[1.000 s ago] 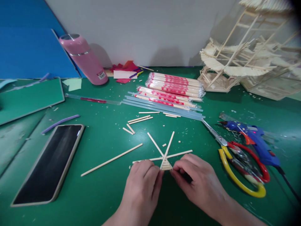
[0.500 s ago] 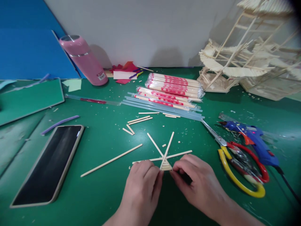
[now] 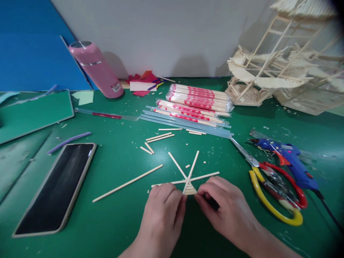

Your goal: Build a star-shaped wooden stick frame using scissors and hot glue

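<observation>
No movement | both hands (image 3: 193, 209) pinch stick fan (image 3: 189, 187) | green mat (image 3: 115, 168), grey wall (image 3: 172, 32), seemingly.

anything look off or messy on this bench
Nothing damaged. Small wood offcuts and crumbs litter the green mat beyond both hands, which pinch the small stick fan. The scissors lie open.

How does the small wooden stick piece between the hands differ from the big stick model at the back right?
The small fan-shaped wooden stick piece lies flat on the green mat; the large pale stick model stands tall in tiers. The small piece is a few crossed sticks with short rungs; the model is dense with many. The left hand and right hand pinch the small piece; nothing touches the model. Both are pale wood.
</observation>
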Motion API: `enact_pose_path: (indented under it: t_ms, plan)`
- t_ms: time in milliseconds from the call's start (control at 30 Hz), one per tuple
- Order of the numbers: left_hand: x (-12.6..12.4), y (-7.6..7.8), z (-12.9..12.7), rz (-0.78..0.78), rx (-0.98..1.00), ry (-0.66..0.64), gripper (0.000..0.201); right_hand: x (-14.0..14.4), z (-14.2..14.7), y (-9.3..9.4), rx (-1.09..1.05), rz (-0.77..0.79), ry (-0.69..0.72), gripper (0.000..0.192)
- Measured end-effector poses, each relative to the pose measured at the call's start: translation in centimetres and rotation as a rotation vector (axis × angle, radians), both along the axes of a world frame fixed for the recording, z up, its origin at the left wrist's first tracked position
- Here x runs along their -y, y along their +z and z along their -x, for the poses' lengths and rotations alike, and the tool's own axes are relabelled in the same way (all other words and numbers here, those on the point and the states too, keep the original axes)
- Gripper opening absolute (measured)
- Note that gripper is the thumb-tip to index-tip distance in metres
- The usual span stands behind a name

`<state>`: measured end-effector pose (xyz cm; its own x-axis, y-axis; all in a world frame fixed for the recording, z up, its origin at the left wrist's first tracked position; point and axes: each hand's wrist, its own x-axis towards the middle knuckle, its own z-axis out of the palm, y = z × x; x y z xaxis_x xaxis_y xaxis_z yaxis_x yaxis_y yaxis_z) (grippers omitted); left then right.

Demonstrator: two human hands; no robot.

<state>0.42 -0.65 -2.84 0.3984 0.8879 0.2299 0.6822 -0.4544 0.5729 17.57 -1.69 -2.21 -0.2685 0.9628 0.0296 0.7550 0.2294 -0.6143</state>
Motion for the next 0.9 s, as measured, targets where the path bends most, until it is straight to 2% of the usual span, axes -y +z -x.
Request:
enact_pose_path:
  t_ms: [200, 900]
  plan:
    - [-0.07, -0.01, -0.05, 0.005, -0.006, -0.004, 0.019, 0.01, -0.04, -0.04, 0.007, 0.008, 0.003, 0.007]
    - [0.02, 0.13, -0.10, -0.007, -0.075, 0.005, 0.021, -0.01, -0.06, -0.21, 0.001, -0.046, 0.012, 0.014]
